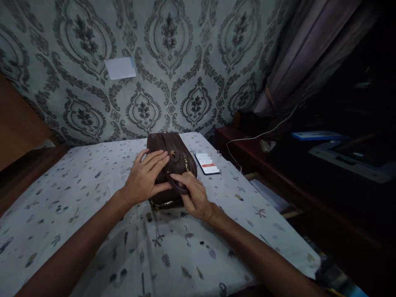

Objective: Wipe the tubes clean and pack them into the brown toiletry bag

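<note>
A dark brown leather handbag [163,142] with gold-coloured zips and a small metal clasp lies on the patterned white sheet. Across its top rests my left hand [142,177], fingers stretched out flat and pointing towards the clasp, thumb near the handle's base. At the bag's near right side, my right hand [196,196] is closed around the short curved handle [178,186]. The fingertips under the handle are hidden. Part of the bag's near side is covered by both hands.
A phone [206,163] with a lit screen lies just right of the bag. Beyond the right edge stands a dark red piece of furniture [297,185] with a white cable [262,136] and a blue-edged object [318,135]. Patterned wallpaper [170,62] rises behind.
</note>
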A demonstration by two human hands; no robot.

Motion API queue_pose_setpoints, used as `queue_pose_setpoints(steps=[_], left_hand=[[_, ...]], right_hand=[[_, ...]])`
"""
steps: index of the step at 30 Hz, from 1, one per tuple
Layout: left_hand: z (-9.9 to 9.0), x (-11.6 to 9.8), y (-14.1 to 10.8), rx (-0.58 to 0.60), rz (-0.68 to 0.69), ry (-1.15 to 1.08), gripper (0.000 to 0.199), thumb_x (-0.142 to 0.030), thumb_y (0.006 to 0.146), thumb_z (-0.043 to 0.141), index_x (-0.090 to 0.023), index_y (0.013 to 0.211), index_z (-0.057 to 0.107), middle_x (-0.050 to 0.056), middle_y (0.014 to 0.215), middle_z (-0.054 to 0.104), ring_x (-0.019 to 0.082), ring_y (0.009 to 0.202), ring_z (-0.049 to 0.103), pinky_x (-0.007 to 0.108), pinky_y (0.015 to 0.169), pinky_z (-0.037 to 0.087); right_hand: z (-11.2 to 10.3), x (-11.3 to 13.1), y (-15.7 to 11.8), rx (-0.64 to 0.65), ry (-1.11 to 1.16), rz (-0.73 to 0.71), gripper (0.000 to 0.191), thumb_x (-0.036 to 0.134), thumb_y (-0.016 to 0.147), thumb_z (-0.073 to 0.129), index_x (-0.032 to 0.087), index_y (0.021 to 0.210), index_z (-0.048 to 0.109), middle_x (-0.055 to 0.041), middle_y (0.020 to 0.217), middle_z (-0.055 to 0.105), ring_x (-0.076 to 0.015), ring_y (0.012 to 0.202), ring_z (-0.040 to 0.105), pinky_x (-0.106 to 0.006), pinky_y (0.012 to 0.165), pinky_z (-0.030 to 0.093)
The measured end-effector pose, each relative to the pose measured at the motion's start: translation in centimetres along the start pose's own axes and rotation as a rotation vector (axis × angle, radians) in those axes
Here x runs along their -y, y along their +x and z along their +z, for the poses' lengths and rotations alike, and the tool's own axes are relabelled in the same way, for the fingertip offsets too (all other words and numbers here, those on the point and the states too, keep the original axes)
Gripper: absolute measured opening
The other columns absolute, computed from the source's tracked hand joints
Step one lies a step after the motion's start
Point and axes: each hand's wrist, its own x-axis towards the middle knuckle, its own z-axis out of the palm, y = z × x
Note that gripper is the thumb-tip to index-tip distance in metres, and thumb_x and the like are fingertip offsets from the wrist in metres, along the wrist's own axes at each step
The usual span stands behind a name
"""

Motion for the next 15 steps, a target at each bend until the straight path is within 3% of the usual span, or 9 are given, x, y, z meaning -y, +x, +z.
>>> queue_pose_setpoints(steps=[9, 13, 15], left_hand=[[-0.5, -0.1, 0.5, 0.065, -0.026, 0.014, 0.067, -0.051, 0.095, 0.06, -0.013, 0.148, 0.046, 0.024, 0.143, 0.059, 0.036, 0.135, 0.054, 0.056, 0.112, 0.037], [-2.1, 0.3, 3.3, 0.312, 0.127, 0.069, 0.075, -0.044, 0.093, 0.064, -0.011, 0.155, 0.039, 0.023, 0.157, 0.048, 0.038, 0.151, 0.036, 0.062, 0.121, 0.022], [-2.7, 0.5, 4.8, 0.421, 0.189, 0.093, 0.073, -0.043, 0.092, 0.066, -0.009, 0.153, 0.043, 0.024, 0.155, 0.051, 0.038, 0.15, 0.038, 0.064, 0.122, 0.019]], right_hand=[[0.0, 0.8, 0.1, -0.025, 0.02, 0.075, 0.043, 0.01, 0.098, 0.046, 0.022, 0.138, 0.055, -0.0096, 0.111, 0.074, -0.0212, 0.095, 0.07, -0.037, 0.084, 0.057], [0.5, 1.5, -0.2, -0.063, 0.036, 0.13, 0.041, 0.009, 0.097, 0.047, 0.023, 0.134, 0.058, -0.0087, 0.11, 0.074, -0.0206, 0.094, 0.071, -0.036, 0.086, 0.058], [0.5, 1.7, -0.4, -0.06, 0.045, 0.146, 0.041, 0.009, 0.097, 0.047, 0.023, 0.134, 0.058, -0.0084, 0.109, 0.075, -0.0205, 0.094, 0.071, -0.036, 0.086, 0.058]])
